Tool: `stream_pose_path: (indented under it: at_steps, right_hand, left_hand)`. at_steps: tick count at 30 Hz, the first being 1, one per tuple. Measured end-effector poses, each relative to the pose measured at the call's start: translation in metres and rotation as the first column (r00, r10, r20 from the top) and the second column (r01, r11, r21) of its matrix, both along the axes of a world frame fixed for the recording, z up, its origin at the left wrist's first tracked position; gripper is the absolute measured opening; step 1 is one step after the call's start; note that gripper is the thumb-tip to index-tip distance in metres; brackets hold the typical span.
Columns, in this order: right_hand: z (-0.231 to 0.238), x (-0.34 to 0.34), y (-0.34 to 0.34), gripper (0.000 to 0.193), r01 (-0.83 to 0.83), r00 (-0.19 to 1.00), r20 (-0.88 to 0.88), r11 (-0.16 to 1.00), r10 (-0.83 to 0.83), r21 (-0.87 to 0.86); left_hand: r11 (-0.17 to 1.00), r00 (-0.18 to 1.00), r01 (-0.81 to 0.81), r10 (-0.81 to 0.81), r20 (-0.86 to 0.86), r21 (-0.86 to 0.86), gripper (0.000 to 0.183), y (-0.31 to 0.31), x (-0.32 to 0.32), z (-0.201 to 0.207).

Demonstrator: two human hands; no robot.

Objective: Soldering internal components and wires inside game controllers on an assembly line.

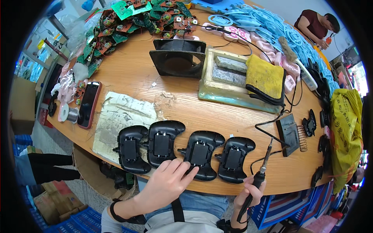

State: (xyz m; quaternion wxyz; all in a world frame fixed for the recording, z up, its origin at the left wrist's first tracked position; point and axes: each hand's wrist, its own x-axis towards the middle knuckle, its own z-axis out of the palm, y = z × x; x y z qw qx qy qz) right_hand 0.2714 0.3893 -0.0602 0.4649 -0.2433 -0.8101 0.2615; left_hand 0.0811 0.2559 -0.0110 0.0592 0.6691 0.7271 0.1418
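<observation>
Several black game controllers (161,144) lie back side up in a row along the table's near edge, each with a rectangular compartment in its middle. My left hand (169,181) rests at the third controller (202,153) from the left, its curled fingers and thumb gripping the lower left part. What lies under the fingertips is partly hidden. In my right hand (252,192) is a soldering iron (259,175) with a black handle, held like a pen. Its metal tip points up and away, right of the last controller (234,159), apart from it.
A black fan (176,58) stands mid-table beside a framed tray (206,83) with a yellow cloth (265,77). Circuit boards (116,25) and blue rings (256,23) pile up behind. A phone (89,105), solder spool (70,114) and iron stand (288,134) flank the work. Another person (312,27) sits at far right.
</observation>
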Motion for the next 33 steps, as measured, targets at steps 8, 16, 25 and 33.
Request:
stream_pose_path:
  at_steps: [8, 16, 25, 33]
  right_hand:
    - [0.001, -0.002, -0.002, 0.022, -0.037, 0.999, 0.037, 0.998, 0.035, 0.044]
    - [0.002, -0.006, -0.003, 0.019, -0.042, 0.996, 0.077, 0.999, 0.04, 0.022]
    - [-0.011, -0.014, -0.002, 0.01, -0.088, 0.994, 0.067, 0.996, 0.087, 0.004]
    - [-0.009, -0.019, -0.001, 0.007, -0.143, 0.983, 0.117, 0.99, 0.142, -0.002]
  left_hand:
    - [0.991, 0.983, -0.102, 0.114, 0.146, -0.09, 0.071, 0.031, 0.021, -0.018]
    - [0.991, 0.946, -0.088, 0.115, 0.303, -0.101, 0.074, 0.017, 0.024, -0.019]
    - [0.933, 0.941, -0.337, 0.336, -0.034, -0.123, 0.073, -0.018, -0.013, -0.016]
    - [0.894, 0.903, -0.42, 0.429, 0.025, -0.154, 0.071, -0.031, 0.006, -0.007]
